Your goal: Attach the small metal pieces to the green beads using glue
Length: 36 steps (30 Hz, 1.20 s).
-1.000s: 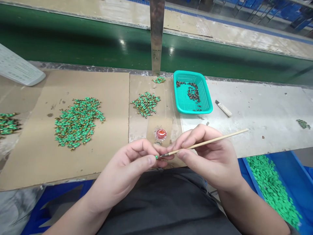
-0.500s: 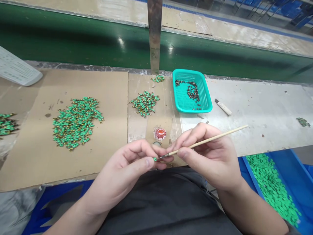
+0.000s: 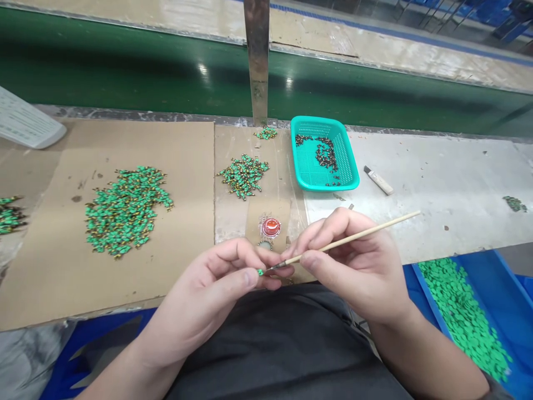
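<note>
Between the thumb and finger of my left hand [image 3: 220,283] is a small green piece [image 3: 260,272], only partly showing. My right hand [image 3: 350,266] pinches a thin wooden brush [image 3: 370,229], its dark tip close to the green piece. Whether the tip touches it is too small to tell. Just beyond the fingers, a small dish of red liquid [image 3: 271,226] sits on a bit of cardboard, with a pale round thing [image 3: 265,245] beside it. Green and gold pieces lie in a large pile [image 3: 125,214] on the left cardboard and a smaller pile [image 3: 245,176] nearer the middle.
A teal basket [image 3: 353,172] holds dark small pieces. Right of it lies a pale stick with a dark end [image 3: 378,180]. Green pieces [image 3: 462,311] fill part of a blue bin [image 3: 503,300] at lower right. A metal post [image 3: 258,66] stands behind the table.
The camera view has shifted slightly, so the table things appear a little further left. The brush tip now shows a small gap from the green piece in the picture. Both grips are unchanged.
</note>
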{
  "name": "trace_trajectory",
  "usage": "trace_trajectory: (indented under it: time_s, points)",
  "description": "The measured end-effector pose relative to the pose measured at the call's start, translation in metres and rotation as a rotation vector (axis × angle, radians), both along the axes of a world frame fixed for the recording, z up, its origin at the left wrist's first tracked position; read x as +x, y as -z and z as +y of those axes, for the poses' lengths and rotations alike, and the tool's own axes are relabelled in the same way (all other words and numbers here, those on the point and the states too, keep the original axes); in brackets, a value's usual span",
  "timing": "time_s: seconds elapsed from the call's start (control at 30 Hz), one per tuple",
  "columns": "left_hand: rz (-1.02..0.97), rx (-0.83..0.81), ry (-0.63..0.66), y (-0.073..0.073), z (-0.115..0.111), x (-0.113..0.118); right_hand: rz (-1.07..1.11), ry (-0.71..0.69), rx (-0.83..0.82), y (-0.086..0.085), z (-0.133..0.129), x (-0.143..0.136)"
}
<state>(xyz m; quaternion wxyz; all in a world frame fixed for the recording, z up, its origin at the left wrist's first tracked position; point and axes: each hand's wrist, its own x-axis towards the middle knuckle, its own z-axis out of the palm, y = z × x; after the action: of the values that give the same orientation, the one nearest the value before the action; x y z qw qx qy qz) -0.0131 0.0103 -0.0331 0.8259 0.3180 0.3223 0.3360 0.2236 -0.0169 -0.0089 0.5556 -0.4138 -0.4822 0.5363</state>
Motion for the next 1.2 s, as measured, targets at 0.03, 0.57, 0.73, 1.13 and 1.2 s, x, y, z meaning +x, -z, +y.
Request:
trace_trajectory:
  time_s: [0.03,0.57,0.73,1.13,1.2]
  points:
    - [0.005,0.000,-0.005,-0.0002,-0.0002,-0.0002,0.002,0.001,-0.005,-0.0001,-0.0001,-0.0001]
    - [0.016,0.011,-0.030,-0.0037,0.0011,0.0034,0.007,-0.006,0.000,-0.0003,-0.0001,-0.0007]
    - [0.020,0.005,-0.017,-0.0018,0.0005,0.0004,0.002,-0.015,-0.006,-0.0003,-0.0012,-0.0008]
    - [0.006,0.010,0.000,0.0015,0.0002,-0.0020,0.029,-0.008,-0.003,-0.0008,0.0009,-0.0011]
    - [0.005,0.019,0.009,0.0014,0.0004,-0.0026,0.048,-0.014,-0.007,-0.0010,0.0007,-0.0014]
